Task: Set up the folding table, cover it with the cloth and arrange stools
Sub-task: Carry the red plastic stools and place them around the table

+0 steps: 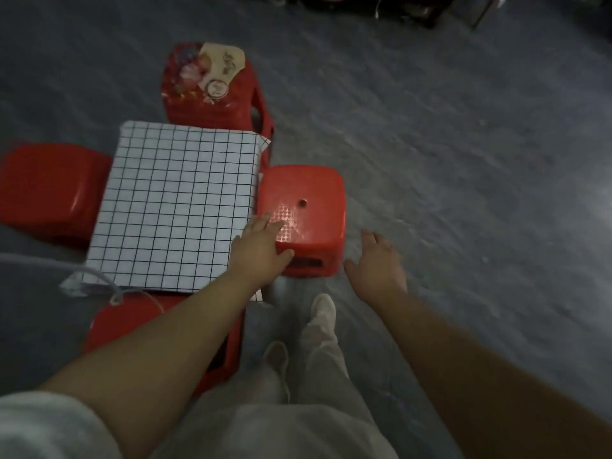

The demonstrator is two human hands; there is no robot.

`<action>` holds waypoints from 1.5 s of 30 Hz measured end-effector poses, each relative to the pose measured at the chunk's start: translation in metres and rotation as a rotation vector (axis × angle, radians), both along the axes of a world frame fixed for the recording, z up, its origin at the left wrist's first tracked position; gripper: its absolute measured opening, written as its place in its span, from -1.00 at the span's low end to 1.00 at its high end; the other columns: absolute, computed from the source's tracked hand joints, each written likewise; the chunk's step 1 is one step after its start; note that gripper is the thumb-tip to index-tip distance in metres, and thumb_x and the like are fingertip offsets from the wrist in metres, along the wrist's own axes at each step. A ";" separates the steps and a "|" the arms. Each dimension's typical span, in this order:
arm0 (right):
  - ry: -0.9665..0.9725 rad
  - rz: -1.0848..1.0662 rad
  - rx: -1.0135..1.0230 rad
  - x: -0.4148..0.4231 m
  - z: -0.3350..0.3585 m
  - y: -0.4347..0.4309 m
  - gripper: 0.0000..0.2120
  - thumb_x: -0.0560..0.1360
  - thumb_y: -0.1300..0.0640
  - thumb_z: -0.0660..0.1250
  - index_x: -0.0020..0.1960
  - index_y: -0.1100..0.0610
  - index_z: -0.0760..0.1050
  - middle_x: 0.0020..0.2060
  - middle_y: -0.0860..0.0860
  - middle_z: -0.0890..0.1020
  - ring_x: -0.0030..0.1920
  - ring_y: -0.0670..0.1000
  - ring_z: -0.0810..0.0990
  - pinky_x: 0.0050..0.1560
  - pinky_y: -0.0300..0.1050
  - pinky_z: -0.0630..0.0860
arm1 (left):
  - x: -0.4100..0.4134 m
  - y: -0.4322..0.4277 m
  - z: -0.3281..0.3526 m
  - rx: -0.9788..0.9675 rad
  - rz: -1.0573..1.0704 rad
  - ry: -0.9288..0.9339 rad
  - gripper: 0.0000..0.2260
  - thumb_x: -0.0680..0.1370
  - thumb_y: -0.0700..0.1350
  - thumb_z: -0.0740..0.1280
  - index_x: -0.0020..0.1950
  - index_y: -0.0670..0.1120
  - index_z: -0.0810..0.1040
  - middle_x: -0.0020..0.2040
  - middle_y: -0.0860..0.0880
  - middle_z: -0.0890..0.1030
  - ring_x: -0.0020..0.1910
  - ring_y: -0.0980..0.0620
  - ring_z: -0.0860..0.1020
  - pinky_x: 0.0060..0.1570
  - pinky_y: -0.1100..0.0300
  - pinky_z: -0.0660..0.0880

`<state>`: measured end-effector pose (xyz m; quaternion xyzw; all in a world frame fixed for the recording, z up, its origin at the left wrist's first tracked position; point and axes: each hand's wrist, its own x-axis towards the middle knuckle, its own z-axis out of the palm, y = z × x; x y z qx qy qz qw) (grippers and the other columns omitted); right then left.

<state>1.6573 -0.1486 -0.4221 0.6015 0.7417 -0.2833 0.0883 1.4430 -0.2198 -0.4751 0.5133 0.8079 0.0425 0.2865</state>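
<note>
My left hand rests flat on the red stool, right hand open beside it, touching nothing; it looks like light, stiff plastic, best gripped by its rim.

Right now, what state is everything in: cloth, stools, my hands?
Checked cloth: spread flat, corners hanging down.
Holed stool: upright, beside the cloth's edge.
Patterned stool: upright, at the far side.
Near stool: upright.
Image-left stool: upright.
Left hand: flat on holed stool's corner.
Right hand: open, empty.
</note>
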 end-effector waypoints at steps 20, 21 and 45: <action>0.026 -0.145 -0.159 -0.090 -0.279 0.153 -0.07 0.43 -0.03 0.42 0.60 0.11 -0.05 0.58 0.18 0.02 0.52 0.37 0.09 0.45 0.33 0.22 | -0.055 0.110 -0.247 -0.179 0.170 -0.045 0.11 0.24 0.34 0.56 0.61 0.22 -0.03 0.63 0.20 -0.22 0.61 -0.24 -0.21 0.47 -0.41 0.09; 0.034 -0.139 -0.155 -0.089 -0.286 0.153 -0.06 0.43 -0.03 0.43 0.60 0.09 -0.06 0.59 0.17 0.00 0.52 0.37 0.10 0.45 0.33 0.23 | -0.055 0.109 -0.250 -0.161 0.176 -0.054 0.11 0.25 0.31 0.58 0.61 0.22 -0.03 0.63 0.20 -0.22 0.61 -0.24 -0.21 0.48 -0.39 0.08; 0.014 -0.213 -0.105 0.010 -0.293 0.141 -0.07 0.42 -0.03 0.45 0.61 0.03 -0.02 0.61 0.09 -0.04 0.53 0.27 0.13 0.43 0.22 0.26 | 0.046 0.106 -0.252 -0.130 0.125 -0.095 0.10 0.27 0.26 0.59 0.59 0.21 -0.07 0.61 0.17 -0.30 0.58 -0.33 -0.24 0.32 -0.49 0.31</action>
